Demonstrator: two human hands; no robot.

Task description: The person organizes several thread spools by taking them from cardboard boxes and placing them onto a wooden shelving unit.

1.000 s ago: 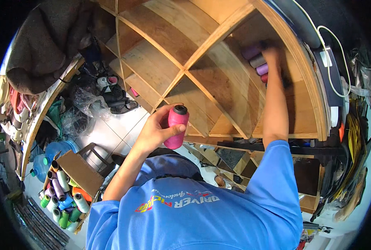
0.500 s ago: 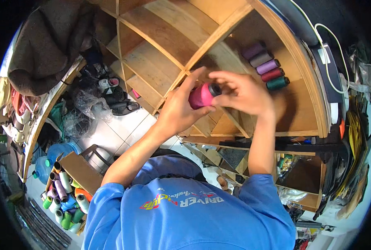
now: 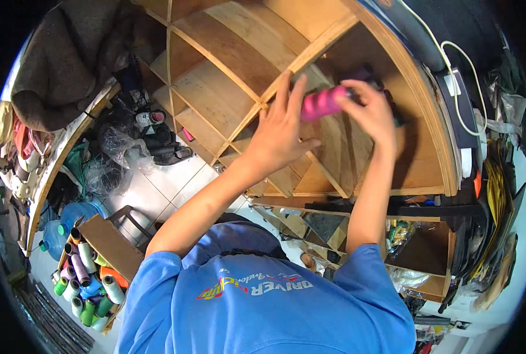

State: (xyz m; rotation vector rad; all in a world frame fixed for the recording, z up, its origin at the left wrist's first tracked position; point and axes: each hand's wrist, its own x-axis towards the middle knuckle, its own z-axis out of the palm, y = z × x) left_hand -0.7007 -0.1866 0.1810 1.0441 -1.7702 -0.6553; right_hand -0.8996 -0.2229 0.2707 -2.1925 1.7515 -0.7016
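Observation:
A bright pink thread spool (image 3: 323, 103), smeared by motion, is gripped at its dark right end by the fingers of my right hand (image 3: 370, 112). Just left of it, my left hand (image 3: 281, 131) is open, its fingers stretched upward and thumb apart, holding nothing. Both hands are in front of a wooden shelf (image 3: 313, 41) divided into compartments. Behind my right hand, in the right-hand compartment, other spools are mostly hidden; a dark one (image 3: 362, 73) shows above the fingers.
A cardboard box (image 3: 112, 248) of several thread spools (image 3: 81, 268) is at the lower left, near blue water bottles (image 3: 77, 215). Plastic bags (image 3: 121, 144) and shoes lie left of the shelf. A white cable (image 3: 464, 127) hangs at the right, and a brown cloth (image 3: 68, 71) drapes at upper left.
The pink spool has moved right and slightly up, out of my left hand and into my right. My left fingers have opened, and my right hand now covers most of the row of spools.

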